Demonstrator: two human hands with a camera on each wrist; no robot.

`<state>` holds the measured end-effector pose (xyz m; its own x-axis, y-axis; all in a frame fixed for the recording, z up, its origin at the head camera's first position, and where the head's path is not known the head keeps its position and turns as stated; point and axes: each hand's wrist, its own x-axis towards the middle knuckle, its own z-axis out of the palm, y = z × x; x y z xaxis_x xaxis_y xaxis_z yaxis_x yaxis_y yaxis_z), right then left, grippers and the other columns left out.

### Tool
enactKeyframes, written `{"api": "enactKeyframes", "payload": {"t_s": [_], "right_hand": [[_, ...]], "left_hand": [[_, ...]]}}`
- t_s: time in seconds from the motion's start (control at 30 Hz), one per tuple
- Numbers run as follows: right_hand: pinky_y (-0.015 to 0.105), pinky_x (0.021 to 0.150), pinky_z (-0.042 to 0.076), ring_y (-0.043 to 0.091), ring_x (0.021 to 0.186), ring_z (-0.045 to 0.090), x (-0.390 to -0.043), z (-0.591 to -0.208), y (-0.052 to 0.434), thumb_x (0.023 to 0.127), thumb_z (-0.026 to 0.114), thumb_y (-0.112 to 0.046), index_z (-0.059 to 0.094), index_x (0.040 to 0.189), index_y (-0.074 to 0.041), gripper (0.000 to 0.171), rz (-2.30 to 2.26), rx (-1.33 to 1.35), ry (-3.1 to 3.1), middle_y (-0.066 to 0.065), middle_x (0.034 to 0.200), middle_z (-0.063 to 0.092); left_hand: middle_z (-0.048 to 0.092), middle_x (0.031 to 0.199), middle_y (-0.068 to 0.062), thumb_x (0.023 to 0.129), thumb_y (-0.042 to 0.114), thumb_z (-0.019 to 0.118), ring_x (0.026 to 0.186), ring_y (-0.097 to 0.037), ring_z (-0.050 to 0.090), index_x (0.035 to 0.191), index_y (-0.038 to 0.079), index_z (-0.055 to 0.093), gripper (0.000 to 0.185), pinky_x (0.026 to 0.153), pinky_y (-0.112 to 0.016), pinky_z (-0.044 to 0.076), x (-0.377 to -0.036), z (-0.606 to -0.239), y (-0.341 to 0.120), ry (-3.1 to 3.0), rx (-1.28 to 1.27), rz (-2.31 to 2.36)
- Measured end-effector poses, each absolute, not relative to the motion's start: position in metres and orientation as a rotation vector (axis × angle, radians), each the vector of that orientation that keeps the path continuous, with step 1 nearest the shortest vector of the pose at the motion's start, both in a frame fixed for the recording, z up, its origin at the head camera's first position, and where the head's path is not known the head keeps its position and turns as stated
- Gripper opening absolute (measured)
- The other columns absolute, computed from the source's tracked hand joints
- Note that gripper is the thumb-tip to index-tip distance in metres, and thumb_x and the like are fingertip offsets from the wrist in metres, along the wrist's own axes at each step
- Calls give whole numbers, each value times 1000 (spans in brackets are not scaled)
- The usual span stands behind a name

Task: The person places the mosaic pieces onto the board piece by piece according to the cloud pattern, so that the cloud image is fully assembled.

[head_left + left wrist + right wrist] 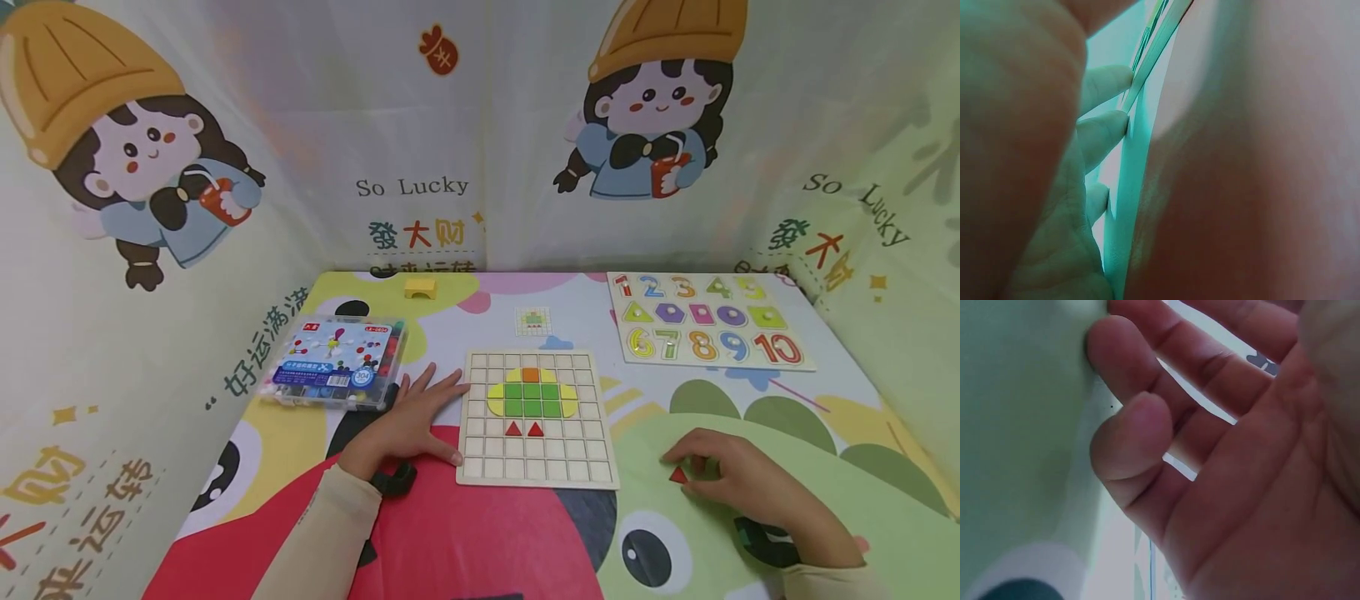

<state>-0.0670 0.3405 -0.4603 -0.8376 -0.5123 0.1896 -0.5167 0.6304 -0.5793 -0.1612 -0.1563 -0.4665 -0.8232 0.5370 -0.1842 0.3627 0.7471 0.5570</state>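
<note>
Your tabletop [525,550] wears a bright cartoon-print cover, with printed cloth walls on three sides. Far right lies a wooden number-and-shape puzzle board [708,321]. Centre, the pale wooden grid board [536,421] holds an orange square, green squares with yellow curved side pieces, and two red triangles below them. Far left of it sits a clear plastic box of coloured beads [337,362]. Your left hand [412,425] lies flat on the tabletop, fingers straight and spread, fingertips touching the grid board's left edge, holding nothing; the left wrist view shows fingers [1107,134] against a thin edge. Your right hand [738,475] rests near right on the green patch, fingers curled down, fingertips on a small red triangle tile [678,476], well apart from the grid board. Far back, a small yellow wooden arch block [420,287] and a small pattern card [533,321].
</note>
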Motion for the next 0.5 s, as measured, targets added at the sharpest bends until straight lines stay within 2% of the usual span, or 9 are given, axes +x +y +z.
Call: {"api": "enactKeyframes", "payload": {"t_s": [0.3, 0.5], "right_hand": [[19, 67, 48, 0, 81, 56, -67, -460, 336, 79, 91, -8, 77, 110, -22, 37, 1027, 883, -2851, -13, 98, 70], [16, 71, 48, 1, 82, 60, -67, -464, 334, 80, 90, -6, 77, 109, -23, 36, 1019, 920, -2795, -15, 97, 72]], "left_hand": [[16, 179, 8, 71, 58, 92, 167, -32, -8, 166, 32, 37, 113, 129, -68, -11, -162, -469, -157, 2618, 704, 734], [17, 179, 6, 71, 58, 92, 167, -34, -8, 166, 30, 37, 113, 129, -70, -10, -160, -467, -157, 2616, 717, 743]]}}
